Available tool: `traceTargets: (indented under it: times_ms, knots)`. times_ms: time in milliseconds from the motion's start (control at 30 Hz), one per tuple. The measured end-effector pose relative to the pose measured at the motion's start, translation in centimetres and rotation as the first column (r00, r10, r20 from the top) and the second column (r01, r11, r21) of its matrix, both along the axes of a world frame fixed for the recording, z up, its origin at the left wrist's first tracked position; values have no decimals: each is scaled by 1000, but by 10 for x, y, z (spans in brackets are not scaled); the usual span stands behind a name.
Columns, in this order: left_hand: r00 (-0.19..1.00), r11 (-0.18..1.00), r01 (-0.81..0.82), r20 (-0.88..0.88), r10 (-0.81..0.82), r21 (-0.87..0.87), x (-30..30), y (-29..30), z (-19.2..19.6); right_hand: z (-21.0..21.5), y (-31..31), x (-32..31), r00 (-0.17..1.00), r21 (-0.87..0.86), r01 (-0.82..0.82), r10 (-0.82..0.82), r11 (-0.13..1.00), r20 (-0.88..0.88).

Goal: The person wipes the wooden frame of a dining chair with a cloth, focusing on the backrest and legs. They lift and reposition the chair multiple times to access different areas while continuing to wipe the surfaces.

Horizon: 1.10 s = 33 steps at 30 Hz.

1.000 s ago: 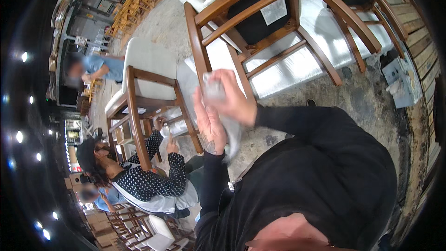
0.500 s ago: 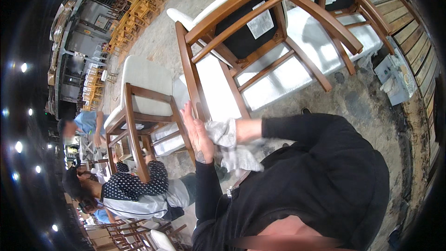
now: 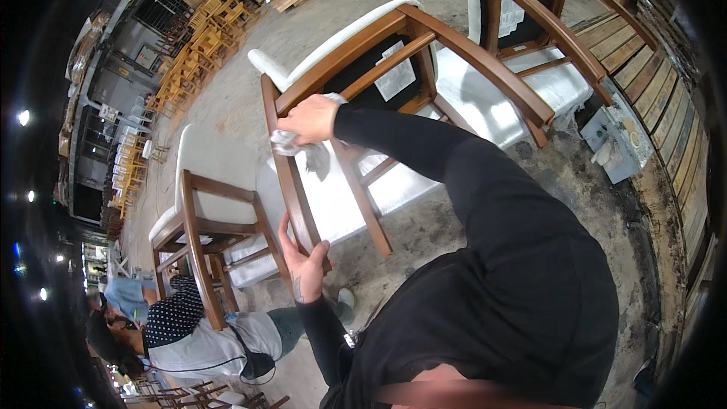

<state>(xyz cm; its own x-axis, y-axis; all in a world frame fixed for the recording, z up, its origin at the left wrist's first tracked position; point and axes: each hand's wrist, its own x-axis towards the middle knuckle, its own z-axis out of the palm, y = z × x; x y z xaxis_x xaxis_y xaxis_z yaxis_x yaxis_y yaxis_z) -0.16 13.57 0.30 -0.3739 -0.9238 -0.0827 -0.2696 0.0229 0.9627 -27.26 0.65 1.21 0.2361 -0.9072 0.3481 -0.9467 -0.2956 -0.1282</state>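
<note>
At nine o'clock of the view we see stacks of pale wooden chairs (image 3: 193, 45) far off, too small to tell apart. Down at seven o'clock a seated person (image 3: 185, 333) in a dotted top and grey clothes is cut off by the dark rim, and what that person's hands are doing is hard to make out. Just above, at about eight o'clock, stands a second armchair (image 3: 204, 212) with a brown frame and white cushion, its lower legs hidden behind that person.

Our left hand (image 3: 303, 265) sits a little left of six o'clock from the centre, fingers curled narrowly around the lower end of the front leg of the brown wooden armchair (image 3: 409, 38), gripping it. That chair fills the middle, tipped toward us, its white seat wrapped in clear plastic; a paper label on its dark back is too blurred to read. Straight up the same leg, at twelve o'clock from the left hand, our right hand (image 3: 307, 117) is closed on a white cloth (image 3: 303, 150), pressing it against the top of the leg where the arm rail joins. Part of the cloth hangs below the palm; the rest is hidden under the fingers.

Toward two o'clock a third armchair (image 3: 530, 23) is cut off at the top edge, and at three o'clock a small pale box (image 3: 617, 140) lies beside wooden planks (image 3: 666, 113) on the concrete floor (image 3: 424, 227).
</note>
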Motion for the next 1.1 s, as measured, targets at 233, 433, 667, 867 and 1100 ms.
traceTargets:
  times_ms: [233,433,667,867,1100]
  knots:
    - [1000,1000,10,26,-10,21,1,-2,2,-26,94,-168,711,-408,632,-702,658,-31]
    - [999,996,29,19,-28,-90,6,-12,-14,-54,57,-105,873,-628,452,-458,633,166]
    - [972,980,78,231,-34,-183,15,-27,-19,-107,33,79,867,-568,130,185,812,463]
    - [805,988,52,592,45,-145,2,-43,2,-194,13,43,-251,197,442,-90,875,964]
    - [880,963,-259,431,200,82,-21,-35,6,-163,-117,20,-194,-150,531,292,834,936]
